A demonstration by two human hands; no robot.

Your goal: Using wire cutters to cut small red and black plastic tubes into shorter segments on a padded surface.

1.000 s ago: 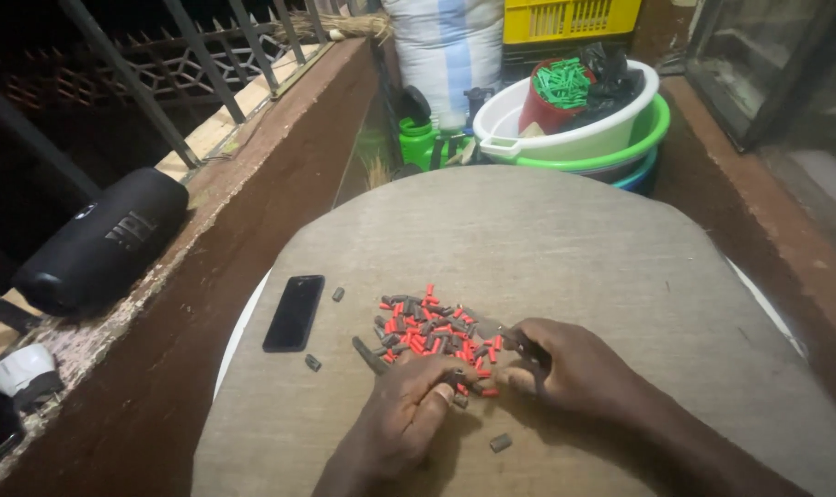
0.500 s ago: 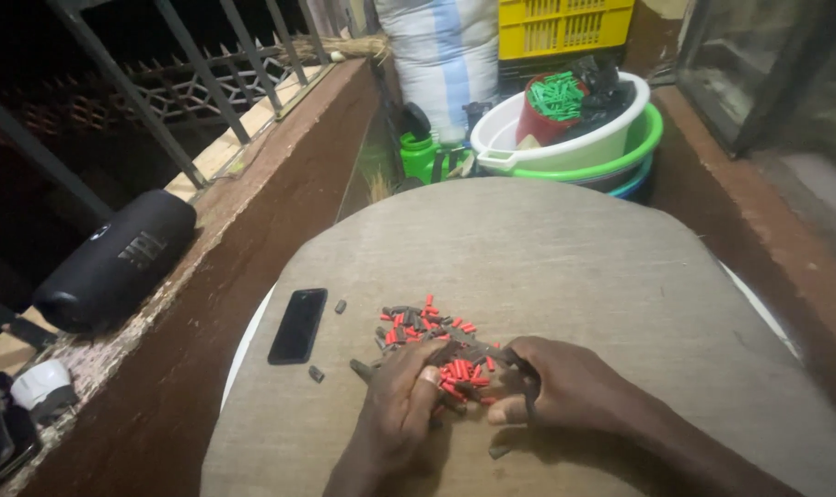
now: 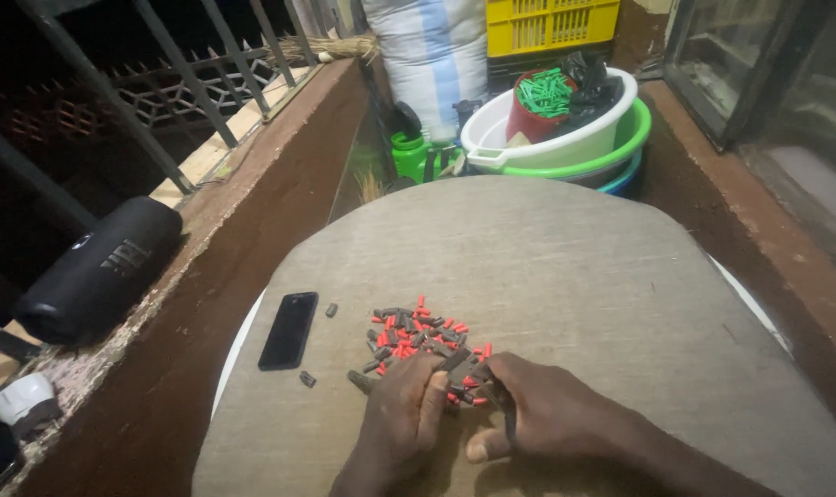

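Left hand (image 3: 401, 419): lower middle of frame, fingers curled on a dark piece at the pile's edge.
Right hand (image 3: 538, 414): beside it, pinching another (grip partly hidden).
Small pieces (image 3: 416, 336): red and dark, centre of the round table (image 3: 574, 276); probably light, stiff, best pinched singly.
Phone (image 3: 288, 329): left of pile.

Both bare forearms enter from the near edge and angle inward until the hands meet. The left hand (image 3: 401, 419) lies palm down with its fingers curled and fingertips pointing far, knuckles raised. The right hand (image 3: 538, 414) lies just beside it, fingers bent leftward and thumb tucked near.
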